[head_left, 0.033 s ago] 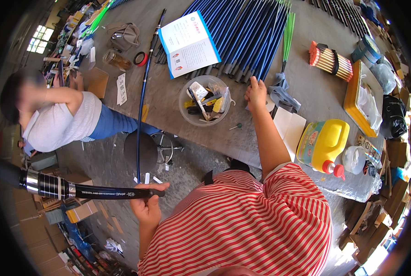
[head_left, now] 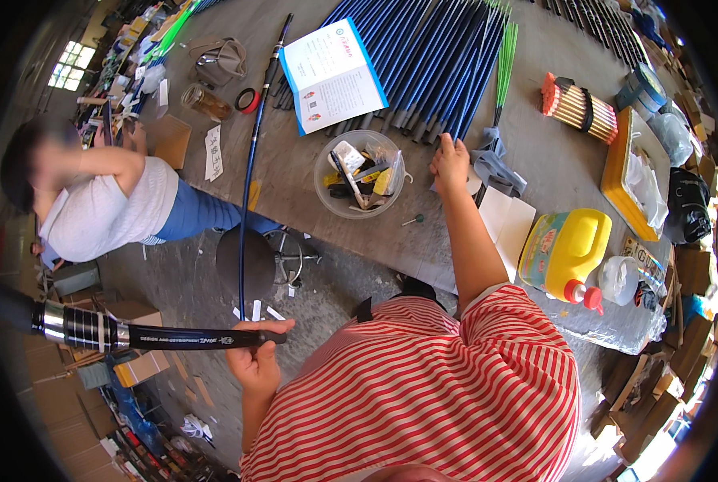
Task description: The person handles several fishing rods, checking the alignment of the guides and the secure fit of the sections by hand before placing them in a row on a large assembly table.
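Note:
My left hand [head_left: 254, 360] is closed around the butt end of a thick black fishing rod [head_left: 190, 338] with silver rings, which points off to the left. Behind it a slim blue rod [head_left: 250, 169] slants from the far table edge down toward that hand. My right hand [head_left: 452, 166] reaches over the table with its fingers curled together. It is at the near ends of a row of blue rods [head_left: 423, 76], beside a grey-blue cloth [head_left: 499, 173]; what its fingers pinch, if anything, is hidden. Left of it stands a clear round tub [head_left: 324, 193] of small tools.
An open printed leaflet [head_left: 335, 76] overlaps the rods. On the right are a bundle of red-tipped sticks [head_left: 580, 108], a yellow jug [head_left: 572, 251] and a yellow-sided box [head_left: 622, 181]. At left, another person [head_left: 126, 197] sits near a round stool [head_left: 245, 261]. A jar [head_left: 202, 103] stands far left.

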A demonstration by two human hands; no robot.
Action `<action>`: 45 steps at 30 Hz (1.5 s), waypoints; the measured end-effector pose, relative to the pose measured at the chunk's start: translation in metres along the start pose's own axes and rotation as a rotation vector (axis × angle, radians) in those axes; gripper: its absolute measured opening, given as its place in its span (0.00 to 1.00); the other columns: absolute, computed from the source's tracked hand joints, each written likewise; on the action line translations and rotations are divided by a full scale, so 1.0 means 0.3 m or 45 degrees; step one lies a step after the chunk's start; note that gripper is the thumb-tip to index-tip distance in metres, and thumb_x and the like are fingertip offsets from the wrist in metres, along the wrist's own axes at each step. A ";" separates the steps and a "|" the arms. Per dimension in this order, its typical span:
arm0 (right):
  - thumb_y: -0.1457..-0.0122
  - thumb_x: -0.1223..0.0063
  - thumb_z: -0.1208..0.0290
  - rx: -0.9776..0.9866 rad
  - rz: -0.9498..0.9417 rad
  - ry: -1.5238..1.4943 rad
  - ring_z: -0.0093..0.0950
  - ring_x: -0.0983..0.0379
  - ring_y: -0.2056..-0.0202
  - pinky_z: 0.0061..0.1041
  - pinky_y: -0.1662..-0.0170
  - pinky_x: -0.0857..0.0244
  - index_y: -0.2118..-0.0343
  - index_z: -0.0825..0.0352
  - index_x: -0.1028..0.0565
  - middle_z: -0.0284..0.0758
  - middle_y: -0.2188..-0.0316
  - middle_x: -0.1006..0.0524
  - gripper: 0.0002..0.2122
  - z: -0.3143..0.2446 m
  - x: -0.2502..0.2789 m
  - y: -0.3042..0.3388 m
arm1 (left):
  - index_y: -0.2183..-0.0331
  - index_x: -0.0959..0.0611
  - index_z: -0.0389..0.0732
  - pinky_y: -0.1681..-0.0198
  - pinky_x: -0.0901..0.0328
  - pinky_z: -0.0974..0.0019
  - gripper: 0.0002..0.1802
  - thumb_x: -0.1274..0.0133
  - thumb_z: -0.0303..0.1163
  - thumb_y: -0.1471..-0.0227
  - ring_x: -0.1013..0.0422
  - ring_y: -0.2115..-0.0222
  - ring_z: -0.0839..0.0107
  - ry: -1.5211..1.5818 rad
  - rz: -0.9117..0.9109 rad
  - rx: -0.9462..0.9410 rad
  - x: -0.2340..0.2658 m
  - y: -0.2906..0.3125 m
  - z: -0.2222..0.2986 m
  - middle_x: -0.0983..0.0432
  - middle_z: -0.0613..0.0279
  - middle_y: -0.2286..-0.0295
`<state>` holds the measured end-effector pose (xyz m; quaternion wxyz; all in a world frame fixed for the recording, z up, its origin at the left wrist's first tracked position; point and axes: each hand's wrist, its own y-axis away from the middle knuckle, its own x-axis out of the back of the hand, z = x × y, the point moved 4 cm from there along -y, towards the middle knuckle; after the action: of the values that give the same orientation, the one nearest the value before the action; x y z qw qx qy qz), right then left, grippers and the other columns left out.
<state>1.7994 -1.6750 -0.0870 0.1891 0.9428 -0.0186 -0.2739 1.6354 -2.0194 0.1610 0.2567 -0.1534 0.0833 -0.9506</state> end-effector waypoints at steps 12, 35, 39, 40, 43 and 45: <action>0.44 0.67 0.46 0.105 -0.200 -0.437 0.14 0.53 0.90 0.13 0.87 0.60 0.64 0.67 0.31 0.25 0.89 0.42 0.25 -0.181 -0.079 0.580 | 0.61 0.37 0.32 0.69 0.33 0.61 0.15 0.56 0.31 0.49 0.29 0.74 0.61 -0.167 0.511 -0.297 0.496 0.224 0.138 0.30 0.52 0.74; 0.46 0.55 0.65 0.004 -0.908 1.390 0.22 0.41 0.87 0.22 0.82 0.47 0.89 0.70 0.37 0.34 0.90 0.39 0.19 0.393 -0.040 1.555 | 0.69 0.32 0.30 0.76 0.29 0.70 0.15 0.55 0.35 0.48 0.27 0.79 0.64 -0.008 1.218 -0.186 1.863 0.812 0.224 0.29 0.53 0.77; 0.46 0.56 0.65 0.206 -0.943 1.398 0.20 0.43 0.89 0.21 0.85 0.50 0.91 0.70 0.37 0.32 0.92 0.38 0.19 0.384 -0.066 1.564 | 0.69 0.33 0.30 0.76 0.29 0.70 0.15 0.55 0.35 0.48 0.27 0.78 0.64 -0.005 1.175 -0.178 1.840 0.834 0.232 0.29 0.53 0.77; 0.46 0.55 0.65 0.207 -0.898 1.364 0.19 0.44 0.90 0.21 0.85 0.51 0.92 0.70 0.36 0.32 0.93 0.38 0.20 0.384 -0.067 1.557 | 0.69 0.32 0.31 0.76 0.29 0.70 0.15 0.55 0.36 0.48 0.27 0.79 0.64 0.001 1.174 -0.181 1.823 0.835 0.240 0.29 0.54 0.77; 0.46 0.56 0.64 0.206 -0.899 1.237 0.18 0.46 0.92 0.21 0.87 0.54 0.94 0.70 0.35 0.30 0.97 0.38 0.22 0.404 -0.077 1.518 | 0.70 0.32 0.35 0.76 0.29 0.70 0.13 0.54 0.37 0.48 0.27 0.79 0.66 -0.001 1.181 -0.180 1.770 0.851 0.273 0.29 0.56 0.78; 0.46 0.56 0.64 0.169 -0.950 1.273 0.17 0.46 0.92 0.21 0.87 0.55 0.94 0.70 0.35 0.30 0.97 0.38 0.22 0.393 -0.095 1.519 | 0.69 0.32 0.35 0.76 0.29 0.70 0.13 0.54 0.37 0.49 0.27 0.79 0.66 -0.010 1.163 -0.186 1.735 0.848 0.292 0.29 0.56 0.78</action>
<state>1.7448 -2.1347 0.0029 0.0075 0.9097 0.3854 0.1544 1.3549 -2.5109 0.3125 0.6381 -0.1223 0.2081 -0.7311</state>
